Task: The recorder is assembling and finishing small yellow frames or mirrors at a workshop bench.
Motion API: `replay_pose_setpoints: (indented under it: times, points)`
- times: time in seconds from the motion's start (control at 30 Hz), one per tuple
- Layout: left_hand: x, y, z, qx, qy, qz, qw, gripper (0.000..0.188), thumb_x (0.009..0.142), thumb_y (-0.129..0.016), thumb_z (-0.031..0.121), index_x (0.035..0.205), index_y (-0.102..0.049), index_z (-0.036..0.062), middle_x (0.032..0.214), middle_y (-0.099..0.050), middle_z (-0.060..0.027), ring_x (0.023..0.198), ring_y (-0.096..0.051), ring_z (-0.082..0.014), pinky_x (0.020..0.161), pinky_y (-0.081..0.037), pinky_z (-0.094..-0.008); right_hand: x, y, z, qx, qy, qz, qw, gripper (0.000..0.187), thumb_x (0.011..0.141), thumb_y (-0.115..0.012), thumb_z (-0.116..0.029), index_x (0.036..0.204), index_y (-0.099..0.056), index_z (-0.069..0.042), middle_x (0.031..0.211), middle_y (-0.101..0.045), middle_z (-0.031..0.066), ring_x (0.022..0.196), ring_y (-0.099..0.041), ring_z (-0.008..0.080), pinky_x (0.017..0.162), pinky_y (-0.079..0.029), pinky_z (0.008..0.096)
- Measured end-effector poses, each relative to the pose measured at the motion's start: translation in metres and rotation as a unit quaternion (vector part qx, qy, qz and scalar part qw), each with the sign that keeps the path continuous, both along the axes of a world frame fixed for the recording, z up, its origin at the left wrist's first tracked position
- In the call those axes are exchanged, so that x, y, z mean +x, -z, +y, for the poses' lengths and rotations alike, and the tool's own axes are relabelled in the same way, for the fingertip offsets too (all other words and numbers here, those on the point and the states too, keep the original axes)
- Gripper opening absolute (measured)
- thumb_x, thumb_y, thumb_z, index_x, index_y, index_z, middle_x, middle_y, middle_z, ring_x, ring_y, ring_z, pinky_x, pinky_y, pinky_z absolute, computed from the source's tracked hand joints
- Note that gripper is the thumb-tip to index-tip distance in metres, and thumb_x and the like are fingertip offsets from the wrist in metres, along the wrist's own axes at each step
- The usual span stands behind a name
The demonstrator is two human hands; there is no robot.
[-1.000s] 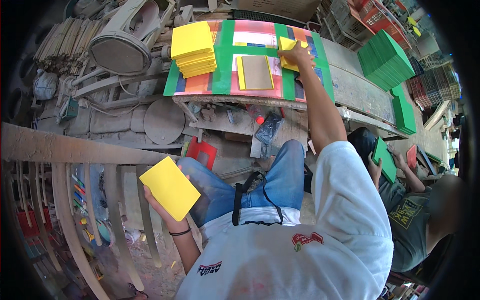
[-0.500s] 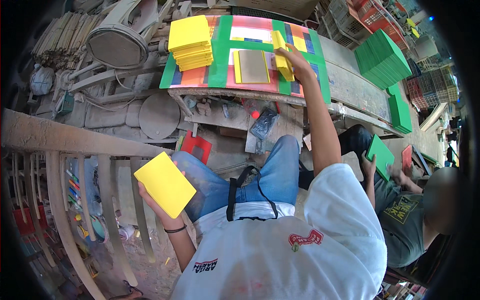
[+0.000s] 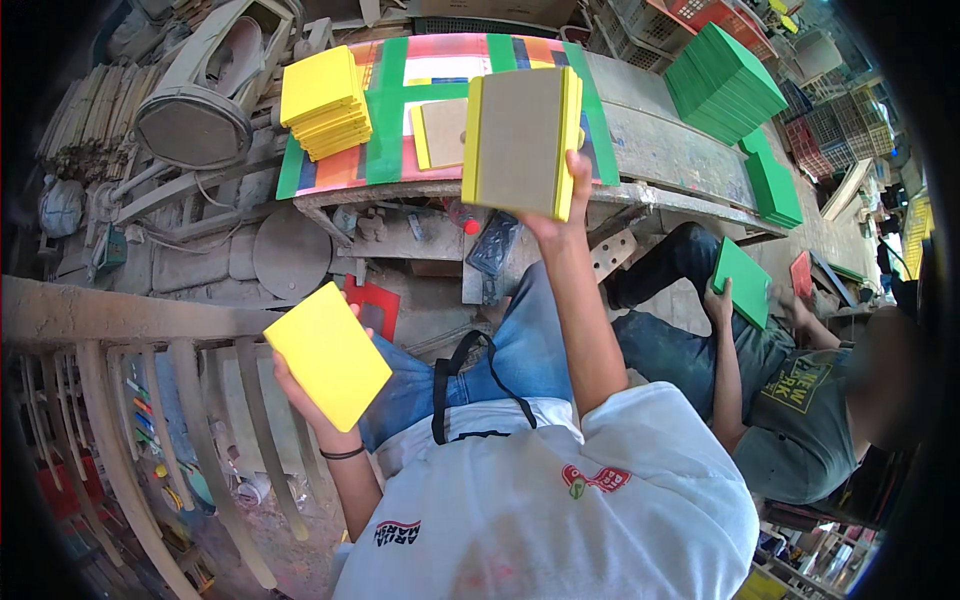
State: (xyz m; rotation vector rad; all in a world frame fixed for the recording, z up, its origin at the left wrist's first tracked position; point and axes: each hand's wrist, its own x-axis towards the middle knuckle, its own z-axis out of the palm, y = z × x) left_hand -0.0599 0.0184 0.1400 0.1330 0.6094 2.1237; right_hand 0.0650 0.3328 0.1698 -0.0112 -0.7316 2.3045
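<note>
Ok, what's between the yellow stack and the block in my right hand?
In the head view, a yellow-edged tan panel lies between them on the patterned cover, partly hidden behind the held block.

The camera wearer's white T-shirt (image 3: 560,530) is carrying two prints: a red badge (image 3: 608,481) with pale lettering and a green leaf shape, and, farther left, two short lines of dark lettering (image 3: 398,535) beside a red curve. At right, a co-worker's dark T-shirt (image 3: 800,460) is showing yellow lettering (image 3: 797,387) inside a yellow outline.
</note>
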Motion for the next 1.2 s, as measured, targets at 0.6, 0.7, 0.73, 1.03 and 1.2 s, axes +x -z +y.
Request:
replay_pose_setpoints:
  times: [0.6,0.7,0.73,1.03,1.2]
  points:
    - [0.022,-0.006,-0.001,-0.033,-0.017,0.009,0.999,0.077,0.091,-0.035,0.059,0.139,-0.033,-0.0009,0.136,-0.041,-0.026,0.119,-0.048,-0.0393,0.094,-0.044,-0.0533,0.036,-0.033,-0.11,-0.151,-0.169,0.246,0.942,0.106,0.058,-0.068,-0.072,0.142,-0.031,-0.018,0.143,-0.031,0.0094,0.113,-0.041,0.0361,0.075,-0.043,0.0535]
    - [0.024,-0.002,-0.002,-0.017,-0.022,-0.016,0.999,0.077,0.091,-0.036,0.057,0.141,-0.03,-0.0012,0.141,-0.035,-0.0258,0.124,-0.042,-0.0427,0.099,-0.039,-0.0544,0.041,-0.029,-0.1,-0.262,-0.225,0.364,0.865,0.095,0.068,-0.068,-0.06,0.143,-0.027,-0.018,0.146,-0.026,-0.0012,0.116,-0.041,0.03,0.077,-0.044,0.0548]
    - [0.024,0.0,-0.007,-0.008,-0.011,0.011,1.0,0.076,0.091,-0.037,0.056,0.141,-0.029,-0.0009,0.143,-0.033,-0.0249,0.128,-0.037,-0.0433,0.1,-0.037,-0.0551,0.044,-0.033,-0.099,-0.256,-0.228,0.39,0.855,0.094,0.068,-0.069,-0.057,0.144,-0.027,-0.018,0.147,-0.024,-0.003,0.117,-0.041,0.0293,0.078,-0.044,0.0553]
    - [0.023,0.004,-0.007,0.008,0.018,0.022,1.0,0.068,0.094,-0.031,0.052,0.14,-0.032,0.0013,0.143,-0.035,-0.0217,0.129,-0.038,-0.0402,0.099,-0.04,-0.0546,0.081,-0.081,-0.106,-0.197,-0.198,0.465,0.84,0.073,0.08,-0.064,-0.026,0.144,-0.029,-0.025,0.148,-0.018,-0.007,0.119,-0.041,0.0261,0.083,-0.044,0.054]
    - [0.023,0.008,-0.008,0.014,0.02,0.018,1.0,0.067,0.095,-0.03,0.051,0.141,-0.032,0.0018,0.144,-0.032,-0.0218,0.131,-0.035,-0.0406,0.099,-0.038,-0.0563,0.088,-0.074,-0.102,-0.165,-0.239,0.47,0.833,0.066,0.087,-0.055,-0.024,0.146,-0.026,-0.02,0.148,-0.017,-0.0106,0.115,-0.047,0.0241,0.083,-0.049,0.0495]
